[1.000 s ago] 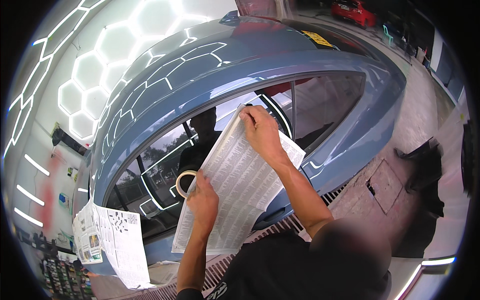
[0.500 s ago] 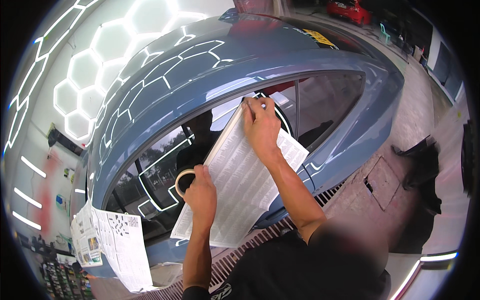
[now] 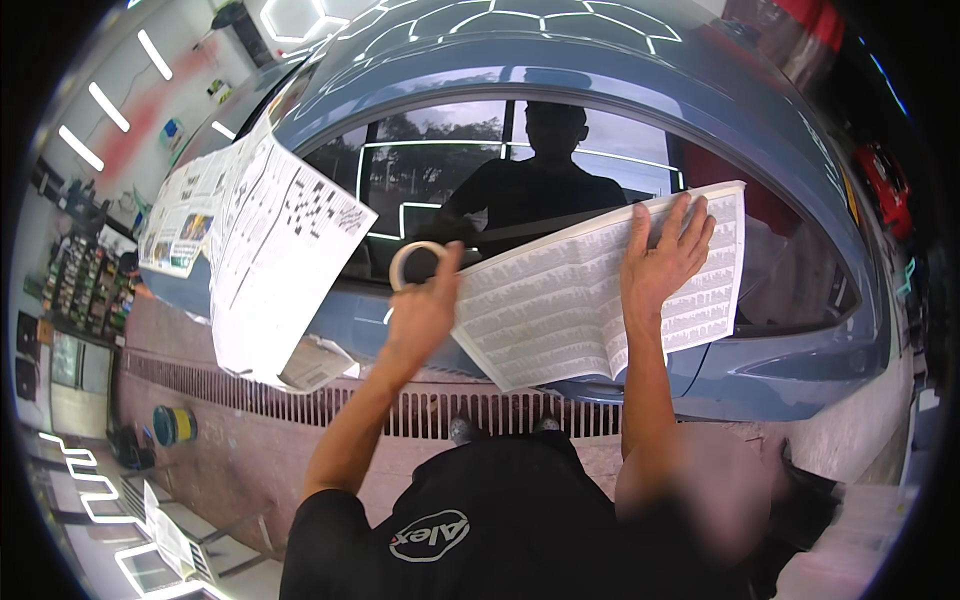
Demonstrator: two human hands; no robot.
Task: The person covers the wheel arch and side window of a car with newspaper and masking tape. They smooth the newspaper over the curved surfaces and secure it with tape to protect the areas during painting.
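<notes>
Held in my left hand (image 3: 420,312) is a roll of cream masking tape (image 3: 398,262), close to the left end of a printed newspaper sheet (image 3: 545,320). The sheet slants across the lower part of a blue-grey car's dark side window (image 3: 440,185), its upper edge rising to the right. My right hand (image 3: 660,262) lies on the sheet near that edge, fingers spread and pressing it toward the glass. Whether tape runs along the edge I cannot tell. Further left, more newspaper (image 3: 285,250) with a crossword grid hangs over the car's side.
A floor drain grate (image 3: 400,408) runs along beside the car (image 3: 620,75). On the floor at left stands a teal bucket (image 3: 174,425), with shelves of bottles (image 3: 85,280) beyond it. A red car (image 3: 880,185) shows at the far right.
My right hand has gone from pinching the sheet's upper corner to lying flat on it. The sheet now sits less steeply along the window. The view has turned.
</notes>
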